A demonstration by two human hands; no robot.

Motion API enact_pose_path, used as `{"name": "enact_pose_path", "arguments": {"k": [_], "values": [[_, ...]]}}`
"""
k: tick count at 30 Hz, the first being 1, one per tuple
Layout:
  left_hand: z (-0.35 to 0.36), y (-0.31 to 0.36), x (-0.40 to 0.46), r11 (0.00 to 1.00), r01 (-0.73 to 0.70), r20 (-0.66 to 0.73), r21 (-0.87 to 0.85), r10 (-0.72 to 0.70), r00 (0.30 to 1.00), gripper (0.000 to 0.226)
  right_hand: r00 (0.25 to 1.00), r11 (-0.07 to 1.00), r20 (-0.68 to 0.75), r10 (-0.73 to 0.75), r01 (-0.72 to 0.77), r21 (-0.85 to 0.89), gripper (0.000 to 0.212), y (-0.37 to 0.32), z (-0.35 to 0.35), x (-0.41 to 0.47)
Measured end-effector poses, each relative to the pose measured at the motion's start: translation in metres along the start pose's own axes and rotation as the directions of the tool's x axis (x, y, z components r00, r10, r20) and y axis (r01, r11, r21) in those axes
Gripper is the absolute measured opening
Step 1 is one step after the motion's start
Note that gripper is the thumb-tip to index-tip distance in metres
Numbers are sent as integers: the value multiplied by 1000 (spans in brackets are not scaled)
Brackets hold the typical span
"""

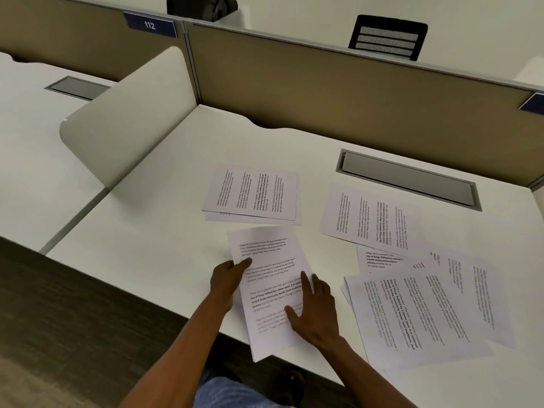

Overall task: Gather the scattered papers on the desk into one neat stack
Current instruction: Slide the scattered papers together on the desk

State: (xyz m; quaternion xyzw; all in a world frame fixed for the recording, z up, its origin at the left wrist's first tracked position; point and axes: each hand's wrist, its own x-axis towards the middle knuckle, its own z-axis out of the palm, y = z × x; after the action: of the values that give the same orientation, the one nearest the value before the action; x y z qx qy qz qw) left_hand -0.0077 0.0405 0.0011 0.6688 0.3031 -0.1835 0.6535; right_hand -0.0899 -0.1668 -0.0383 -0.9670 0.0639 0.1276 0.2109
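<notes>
Printed white sheets lie scattered on the white desk [164,207]. My left hand [228,279] grips the left edge of a sheet [270,278] at the desk's front, thumb on top. On the same sheet's lower right part my right hand [315,313] presses flat with fingers spread. The sheet overhangs the front edge a little. Two overlapping sheets [253,194] lie just behind it. One sheet [368,219] lies to the right of those. A loose pile of several overlapping sheets [426,307] spreads across the front right.
A beige partition [323,92] closes the back of the desk. A grey cable hatch [409,179] is set in the desk at back right. A white rounded divider [126,116] stands at the left. A black chair back [387,36] shows beyond the partition.
</notes>
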Motion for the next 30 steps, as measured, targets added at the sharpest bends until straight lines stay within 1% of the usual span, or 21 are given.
{"name": "enact_pose_path", "arguments": {"k": [2,3,5,7,9,11,12,14,15,17,19,22,25,27,30], "values": [[1,-5,-3,999,-29,11,37,29,1000,53,1000,1000,-12,-13,13,4,94,0,1,-2],[2,-5,-8,997,-59,23,42,58,998,60,1000,1000,-19,-20,21,6,94,-1,2,-3],[5,-9,-14,993,-121,90,-4,121,989,64,999,999,-25,-31,32,15,93,-2,1,-5],[5,-15,-19,989,-143,163,-47,149,975,72,999,998,-25,-33,34,49,93,-2,-3,-6],[5,-25,-19,980,-199,169,-24,200,965,79,999,988,-42,-4,10,156,91,1,-12,-7],[7,-26,-23,972,-233,129,30,227,965,88,989,965,-126,84,-49,258,89,13,-21,-9],[9,-26,-24,962,-263,114,72,254,960,91,969,953,-189,161,-103,284,88,22,-26,-11],[12,-22,-26,938,-317,95,138,306,947,92,901,927,-281,332,-257,272,86,47,-34,-14],[12,-20,-26,928,-331,99,169,319,943,91,875,913,-285,391,-331,237,86,61,-37,-17],[11,-20,-20,911,-340,123,235,319,940,88,871,900,-229,435,-412,142,88,83,-40,-23],[10,-21,-14,895,-336,163,294,300,940,84,892,907,-169,420,-415,67,87,95,-41,-26],[14,-26,-12,898,-325,203,297,274,940,78,934,939,-148,326,-337,-60,77,98,-48,-24],[20,-29,-17,898,-327,229,295,266,936,77,962,948,-114,246,-264,-179,70,97,-59,-21],[24,-31,-19,895,-332,247,298,264,932,76,971,950,-106,214,-232,-209,68,98,-62,-20],[29,-33,-22,903,-324,266,284,250,931,74,977,959,-109,182,-201,-201,65,102,-60,-21]]}}
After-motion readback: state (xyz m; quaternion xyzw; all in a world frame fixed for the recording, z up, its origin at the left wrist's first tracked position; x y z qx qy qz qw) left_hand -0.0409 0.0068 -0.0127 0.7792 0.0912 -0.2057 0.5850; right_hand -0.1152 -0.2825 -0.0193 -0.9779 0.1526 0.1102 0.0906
